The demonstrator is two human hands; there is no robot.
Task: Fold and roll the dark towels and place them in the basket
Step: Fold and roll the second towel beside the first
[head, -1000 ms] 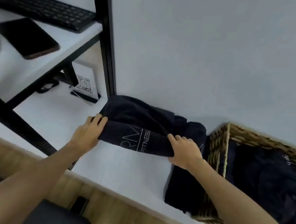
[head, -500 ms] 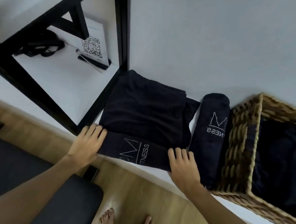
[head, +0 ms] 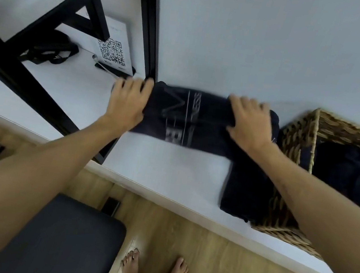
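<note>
A dark towel [head: 186,118] with pale lettering lies rolled up on the white desk [head: 164,169], close to the wall. My left hand [head: 127,102] presses on its left end and my right hand [head: 249,121] on its right end, both with fingers spread flat over the roll. A second rolled dark towel [head: 246,189] lies along the left wall of the wicker basket [head: 296,140] at the right. More dark towels [head: 345,172] fill the basket; my right forearm hides part of it.
A black-framed shelf [head: 149,25] stands at the left, its post right beside my left hand. Under it are a QR-code card [head: 112,50] and a black strap [head: 51,50]. A dark padded seat [head: 59,240] and bare feet [head: 153,271] are below the desk edge.
Both hands have pushed the towel from the desk's front edge back toward the wall, rolling it up. The flat part is now wound into the roll.
</note>
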